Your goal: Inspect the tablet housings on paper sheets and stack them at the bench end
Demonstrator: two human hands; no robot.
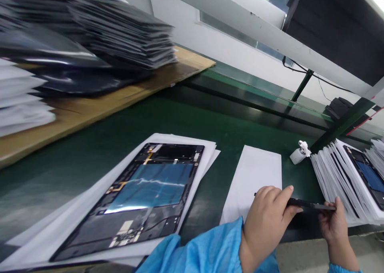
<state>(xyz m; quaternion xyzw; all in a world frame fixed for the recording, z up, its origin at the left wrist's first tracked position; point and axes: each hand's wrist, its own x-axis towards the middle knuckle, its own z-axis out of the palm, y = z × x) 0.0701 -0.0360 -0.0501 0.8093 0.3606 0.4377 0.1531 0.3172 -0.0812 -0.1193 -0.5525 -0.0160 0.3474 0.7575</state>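
Observation:
My left hand (267,221) grips one end of a thin dark tablet panel (309,203), seen nearly edge-on above the front of the green bench. My right hand (334,223) pinches its other end between thumb and fingers. The panel's faces are hidden by the angle. Partly behind my left hand lies a white sheet (261,167). To the left, an opened tablet housing (153,185) rests on white paper or foam sheets (207,155), showing a blue battery area, gold flex cables and a small circuit board.
A small white bottle (298,155) stands at the back right, beside stacked white sleeves (339,177) topped by another tablet housing (366,173). Piles of black sleeves (126,29) and white sheets (21,99) sit on a wooden board (192,61) at left. A green post (342,125) rises behind.

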